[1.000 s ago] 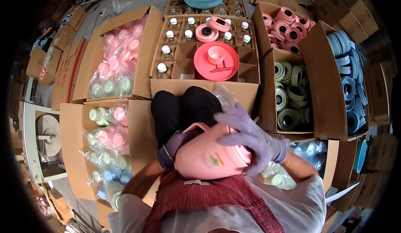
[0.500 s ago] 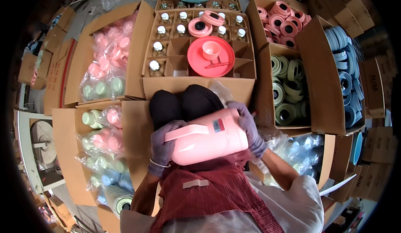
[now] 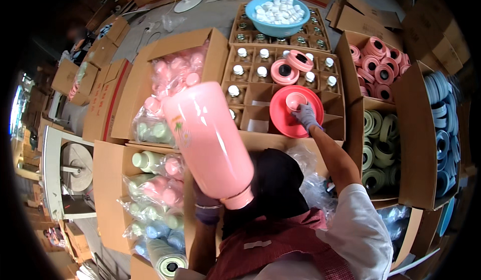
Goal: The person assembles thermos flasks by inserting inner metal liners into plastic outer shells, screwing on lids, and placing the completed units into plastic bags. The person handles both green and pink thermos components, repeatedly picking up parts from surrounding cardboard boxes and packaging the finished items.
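Note:
A large pink thermos jug (image 3: 210, 137) leans tilted in front of me, its wide base raised to the upper left and its narrower end low. My left hand (image 3: 206, 200), in a purple-grey glove, holds it near that lower end, mostly hidden behind it. My right hand (image 3: 305, 117), gloved alike, reaches over a round red plate (image 3: 284, 124). Its fingertips close at the rim of a small pink cup (image 3: 295, 100) on the plate. Pink ring-shaped parts (image 3: 284, 71) rest beyond the plate.
The plate sits on a divided carton (image 3: 256, 110) of white-capped bottles. Behind is a blue basin (image 3: 278, 28) of white caps. Cartons hold bagged pink cups (image 3: 175, 72), green rings (image 3: 372, 149) and blue rings (image 3: 442, 129). A green jug (image 3: 168, 260) lies lower left.
My right hand has left the jug and reached forward to the cup. The jug has swung up and left in my left hand, its base raised. The whole view has shifted.

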### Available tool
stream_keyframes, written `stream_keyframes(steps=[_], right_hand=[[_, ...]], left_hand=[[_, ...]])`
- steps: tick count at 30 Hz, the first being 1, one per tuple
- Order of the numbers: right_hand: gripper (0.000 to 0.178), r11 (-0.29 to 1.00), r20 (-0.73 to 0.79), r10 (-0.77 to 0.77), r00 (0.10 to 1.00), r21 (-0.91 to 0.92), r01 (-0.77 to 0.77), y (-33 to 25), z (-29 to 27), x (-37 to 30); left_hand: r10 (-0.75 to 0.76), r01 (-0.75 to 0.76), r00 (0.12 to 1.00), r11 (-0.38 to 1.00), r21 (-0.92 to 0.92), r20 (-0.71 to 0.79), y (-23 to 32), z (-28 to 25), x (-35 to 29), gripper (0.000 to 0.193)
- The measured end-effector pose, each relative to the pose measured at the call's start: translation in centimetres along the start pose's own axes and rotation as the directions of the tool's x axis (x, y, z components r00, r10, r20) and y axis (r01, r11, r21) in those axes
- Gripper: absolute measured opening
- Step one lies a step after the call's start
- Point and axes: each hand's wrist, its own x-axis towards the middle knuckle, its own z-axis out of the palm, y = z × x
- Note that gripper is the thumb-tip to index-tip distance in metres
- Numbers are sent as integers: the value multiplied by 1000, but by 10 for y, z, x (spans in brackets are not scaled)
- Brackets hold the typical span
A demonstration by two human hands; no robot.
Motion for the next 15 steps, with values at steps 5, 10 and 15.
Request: stream_keyframes(steps=[5,10,15], right_hand=[[42,802,-266,-551,791,92,590,-119,-68,-108],[59,611,-534,-726,434,-210,764,-186,-145,-218],[52,712,-734,-408,543,117,692,-200,-134,-233]], left_hand=[[211,-230,955,971,-68,-206,76,36,35,42],[203,-222,969,965,-137,-138,117,70,39,40],[303,-334,941,906,-260,-153,161,98,9,38]])
